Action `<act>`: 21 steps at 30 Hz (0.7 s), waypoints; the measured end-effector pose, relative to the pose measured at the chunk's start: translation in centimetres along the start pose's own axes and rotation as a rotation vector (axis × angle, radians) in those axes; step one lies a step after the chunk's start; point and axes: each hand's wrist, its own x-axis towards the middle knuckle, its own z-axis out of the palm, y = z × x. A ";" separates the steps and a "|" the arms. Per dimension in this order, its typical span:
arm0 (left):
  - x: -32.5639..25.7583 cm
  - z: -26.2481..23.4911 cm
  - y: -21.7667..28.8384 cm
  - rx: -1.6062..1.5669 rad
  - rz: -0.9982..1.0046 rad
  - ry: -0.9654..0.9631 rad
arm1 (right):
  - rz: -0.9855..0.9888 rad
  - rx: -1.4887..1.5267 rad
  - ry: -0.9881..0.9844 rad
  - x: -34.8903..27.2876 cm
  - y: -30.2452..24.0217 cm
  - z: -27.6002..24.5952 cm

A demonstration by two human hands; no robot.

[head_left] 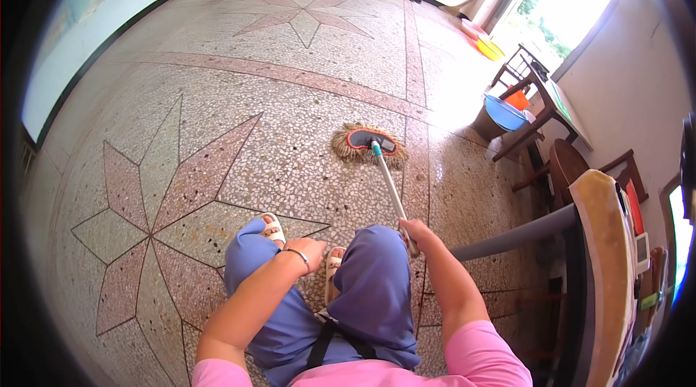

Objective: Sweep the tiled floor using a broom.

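The patterned stone-chip floor (290, 108) spreads away to the far wall, its wide bare stretch giving the mop room to lie flat. At far right, a dark-legged surface (573, 126) stands beside the wall, probably kept there to leave the middle free. The mop (392, 185) slants from the near right toward the room's centre; its fringed head (344, 149) rests on the floor ahead of the feet, so the floor likely bears most of its weight. A blue basin (505, 113) sits near the surface's legs, seemingly tucked out of the walking space.

The right hand (416, 234) wraps around the handle near its near end, which probably gives the longest reach. The left hand (311, 250) hangs over the left leg, fingers curled, with nothing visible in it; whether it is fully closed, I cannot tell. A thin bracelet (300, 259) circles that wrist.
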 end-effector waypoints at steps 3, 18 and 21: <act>0.4 0.4 -0.5 0.026 -0.074 0.061 | -0.223 -0.144 0.017 -0.5 -2.3 1.2; -0.5 0.3 0.2 0.074 0.061 0.022 | -0.470 -0.779 0.423 -24.1 -2.6 -7.4; 1.3 0.3 1.1 0.143 0.093 -0.084 | -0.530 -0.806 0.433 -22.1 -6.0 -5.1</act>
